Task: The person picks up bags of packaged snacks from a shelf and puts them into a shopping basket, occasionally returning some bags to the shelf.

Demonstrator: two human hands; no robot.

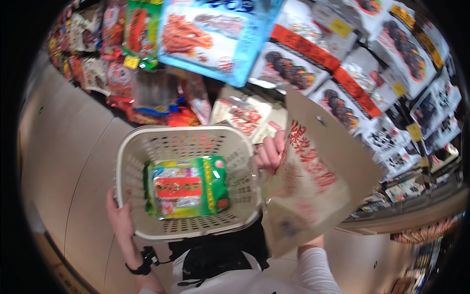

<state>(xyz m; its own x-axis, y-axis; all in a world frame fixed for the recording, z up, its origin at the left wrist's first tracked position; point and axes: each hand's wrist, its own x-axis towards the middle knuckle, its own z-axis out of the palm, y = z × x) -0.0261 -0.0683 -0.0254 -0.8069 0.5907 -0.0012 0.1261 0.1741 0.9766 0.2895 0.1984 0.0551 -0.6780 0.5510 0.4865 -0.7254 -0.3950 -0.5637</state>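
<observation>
My left hand [122, 217] grips the rim of a beige perforated plastic shopping basket [126, 165] at its left side. Inside the basket lies a green and yellow plastic food packet [187, 187] with a red label panel. To the right of the basket my right hand [271, 153] is closed on the edge of a large brown snack bag [323, 165] with red writing. The bag is tilted, hides most of my right forearm and overlaps the basket's right side in view. Whether the bag touches the basket I cannot tell.
Beyond the basket a shop display holds red packets [114, 25], a big light-blue bag [205, 40], white pouches [290, 68] with dark food pictures and cream packets [242, 114]. Yellow tags mark several places. A curved shelf edge [396, 220] runs at the right; tiled floor [73, 147] shows at the left.
</observation>
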